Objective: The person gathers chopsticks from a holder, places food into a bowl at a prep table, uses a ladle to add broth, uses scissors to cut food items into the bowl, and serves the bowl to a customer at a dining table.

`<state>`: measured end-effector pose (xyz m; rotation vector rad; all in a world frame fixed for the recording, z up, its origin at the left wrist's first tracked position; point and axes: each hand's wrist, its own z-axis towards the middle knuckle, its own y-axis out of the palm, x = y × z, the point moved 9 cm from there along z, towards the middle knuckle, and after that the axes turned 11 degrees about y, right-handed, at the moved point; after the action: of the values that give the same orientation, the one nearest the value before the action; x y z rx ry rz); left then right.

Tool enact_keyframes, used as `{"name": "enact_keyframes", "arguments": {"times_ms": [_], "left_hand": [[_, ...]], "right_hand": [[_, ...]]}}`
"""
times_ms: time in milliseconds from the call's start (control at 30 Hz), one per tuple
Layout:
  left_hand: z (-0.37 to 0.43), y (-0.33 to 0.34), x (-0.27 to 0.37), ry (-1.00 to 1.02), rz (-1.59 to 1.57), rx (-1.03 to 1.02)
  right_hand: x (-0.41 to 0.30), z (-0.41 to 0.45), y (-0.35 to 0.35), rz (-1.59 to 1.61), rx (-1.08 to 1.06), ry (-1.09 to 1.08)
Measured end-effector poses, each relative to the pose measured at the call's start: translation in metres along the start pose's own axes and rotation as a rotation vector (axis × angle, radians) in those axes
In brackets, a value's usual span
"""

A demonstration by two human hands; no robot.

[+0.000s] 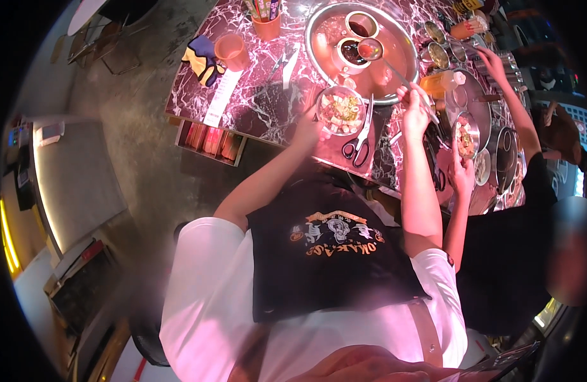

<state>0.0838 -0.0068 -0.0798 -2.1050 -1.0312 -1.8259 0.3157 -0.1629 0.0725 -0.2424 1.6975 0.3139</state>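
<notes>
My left hand [314, 125] grips the near-left rim of a round bowl [341, 111] filled with chopped, pale and greenish food pieces. My right hand [415, 112] holds a long-handled metal ladle [371, 49] with reddish contents in its cup. That cup hangs at the edge of a pot of dark sauce [353, 53]. Behind it a second pot of dark liquid [361, 25] stands in the same wide metal basin [317, 79], which holds reddish broth. Scissors with black handles [358, 145] lie just right of the bowl.
On the right, a co-worker's hand [461, 174] holds another food bowl [465, 136]; their other hand [494, 64] reaches towards metal containers [438, 55]. A bottle of amber liquid [439, 83] lies near the basin. Orange cups [232, 51], a cloth [205, 59] and a paper slip [221, 98] are left.
</notes>
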Motion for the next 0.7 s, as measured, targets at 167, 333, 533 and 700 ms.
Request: {"name": "enact_keyframes", "arguments": {"times_ms": [167, 333, 533, 700], "left_hand": [[0.001, -0.001, -0.01, -0.002, -0.076, 0.032], [0.004, 0.006, 0.006, 0.095, -0.262, -0.067], [-0.001, 0.016, 0.023, 0.047, -0.395, -0.052], [0.013, 0.017, 0.015, 0.071, -0.356, -0.162]], "right_hand": [[-0.019, -0.06, -0.024, 0.08, -0.047, -0.035], [-0.02, -0.135, -0.029, -0.224, 0.012, -0.016], [-0.051, -0.198, -0.013, -0.863, -0.023, -0.494], [-0.018, -0.159, -0.06, -0.962, 0.21, -0.526]]}}
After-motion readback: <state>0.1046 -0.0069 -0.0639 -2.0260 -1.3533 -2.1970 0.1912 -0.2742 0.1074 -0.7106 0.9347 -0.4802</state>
